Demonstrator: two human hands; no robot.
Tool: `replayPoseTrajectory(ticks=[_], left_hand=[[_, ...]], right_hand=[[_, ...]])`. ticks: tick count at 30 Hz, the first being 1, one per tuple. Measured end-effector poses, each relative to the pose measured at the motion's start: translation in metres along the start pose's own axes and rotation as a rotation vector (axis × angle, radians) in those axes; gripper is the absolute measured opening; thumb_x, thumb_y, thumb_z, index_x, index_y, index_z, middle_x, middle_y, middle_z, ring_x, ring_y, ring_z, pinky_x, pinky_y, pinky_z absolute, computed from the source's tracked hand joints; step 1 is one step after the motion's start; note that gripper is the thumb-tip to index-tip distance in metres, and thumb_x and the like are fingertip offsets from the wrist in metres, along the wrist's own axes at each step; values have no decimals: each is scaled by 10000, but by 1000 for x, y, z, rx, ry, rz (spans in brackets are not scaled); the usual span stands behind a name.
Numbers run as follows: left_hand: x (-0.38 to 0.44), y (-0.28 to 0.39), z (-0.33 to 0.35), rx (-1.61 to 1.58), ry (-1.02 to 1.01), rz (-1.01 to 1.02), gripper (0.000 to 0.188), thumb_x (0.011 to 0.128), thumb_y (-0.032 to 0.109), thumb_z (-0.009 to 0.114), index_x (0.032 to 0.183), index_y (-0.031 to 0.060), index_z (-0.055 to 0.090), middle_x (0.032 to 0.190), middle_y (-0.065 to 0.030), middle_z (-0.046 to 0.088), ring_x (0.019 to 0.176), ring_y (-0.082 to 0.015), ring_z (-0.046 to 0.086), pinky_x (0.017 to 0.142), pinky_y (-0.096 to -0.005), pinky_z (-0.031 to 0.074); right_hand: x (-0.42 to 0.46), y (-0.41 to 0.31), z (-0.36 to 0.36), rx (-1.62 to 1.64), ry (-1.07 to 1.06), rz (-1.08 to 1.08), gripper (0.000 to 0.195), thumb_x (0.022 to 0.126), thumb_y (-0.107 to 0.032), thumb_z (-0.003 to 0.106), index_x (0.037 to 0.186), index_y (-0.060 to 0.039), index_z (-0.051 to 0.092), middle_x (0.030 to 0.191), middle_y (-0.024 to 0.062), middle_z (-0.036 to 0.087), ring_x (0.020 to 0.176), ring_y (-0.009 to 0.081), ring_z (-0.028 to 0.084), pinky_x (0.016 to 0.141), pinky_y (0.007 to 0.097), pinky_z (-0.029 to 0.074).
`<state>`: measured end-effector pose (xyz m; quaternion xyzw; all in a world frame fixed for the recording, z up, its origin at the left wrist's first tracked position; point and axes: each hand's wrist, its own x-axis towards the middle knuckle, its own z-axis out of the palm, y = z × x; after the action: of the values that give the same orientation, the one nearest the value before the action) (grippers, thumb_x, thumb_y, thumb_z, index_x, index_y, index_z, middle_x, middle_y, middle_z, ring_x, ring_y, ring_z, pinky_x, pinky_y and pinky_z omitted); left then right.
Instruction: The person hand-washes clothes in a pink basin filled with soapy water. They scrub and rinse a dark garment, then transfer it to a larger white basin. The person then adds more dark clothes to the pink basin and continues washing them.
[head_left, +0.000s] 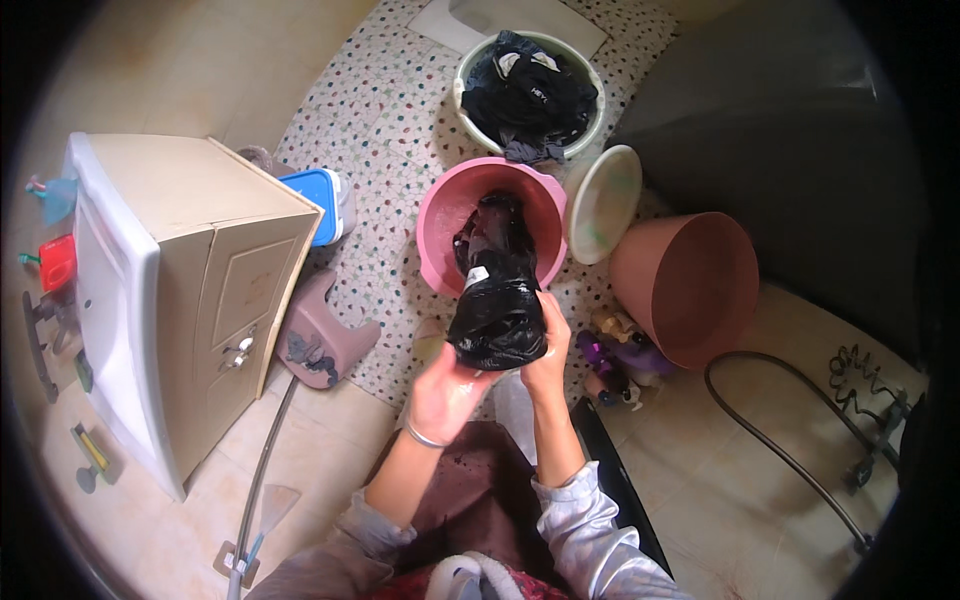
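Note:
A wet black garment (499, 322) is held bunched at its near end between my two hands. Its far end hangs into a pink plastic basin (439, 202) on the floor, and a small white patch shows on it. My left hand (442, 394) is at the garment's near left edge, with a metal bangle on the wrist. On the right side, the fingers of my right hand (551, 341) curl around the cloth. Just beyond the pink basin stands a pale green basin (459, 97) heaped with dark clothes (540, 97).
A pale basin (606, 202) leans on its side beside a pink bucket (705, 289). Several bottles (615, 360) stand near the bucket. At left are a washbasin cabinet (247, 300), a blue-lidded container (311, 202) and a plastic stool (322, 330) with grey cloth. A black hose (780, 435) curves at right.

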<state>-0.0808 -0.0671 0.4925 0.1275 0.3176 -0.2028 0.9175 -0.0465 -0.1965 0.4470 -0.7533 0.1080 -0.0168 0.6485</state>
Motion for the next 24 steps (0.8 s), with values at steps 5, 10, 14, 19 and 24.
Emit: replayPoseTrajectory(ticks=[5,10,14,19,24], left_hand=[[53,5,-79,-91,119,-282,789,776,633,519,1307,67,383,1318,-147,441,1185,-315,445,1024,-450,319],[102,-8,-95,-272,-209,-269,620,847,505,462,1267,50,433,1251,-139,503,1104,-307,514,993,-435,362],[108,-9,-130,-188,-117,-213,530,875,424,431,1245,45,456,1216,-134,527,1077,-304,530,973,-432,388],[152,-3,-138,-102,-84,-149,429,910,324,392,1217,39,484,1173,-127,556,1044,-301,551,949,-428,419],[189,-3,-110,-75,41,-98,372,938,243,357,1205,28,501,1168,-133,565,1045,-299,556,946,-436,432]], right_hand=[[-20,-46,-9,-62,-71,54,260,727,-147,616,904,35,558,833,60,536,790,161,514,727,249,394],[-47,-85,-25,106,-109,85,336,687,-209,703,869,50,589,816,106,598,744,221,565,764,287,427],[-61,-76,-47,214,-164,298,367,704,-242,702,873,64,590,823,105,611,723,203,592,704,257,455],[-40,-7,-53,611,171,614,291,846,-195,544,1088,-33,536,1055,76,575,966,183,551,835,320,456],[84,76,-64,1236,150,626,477,913,-262,529,1322,-91,354,1271,93,476,1117,209,495,977,353,390]])
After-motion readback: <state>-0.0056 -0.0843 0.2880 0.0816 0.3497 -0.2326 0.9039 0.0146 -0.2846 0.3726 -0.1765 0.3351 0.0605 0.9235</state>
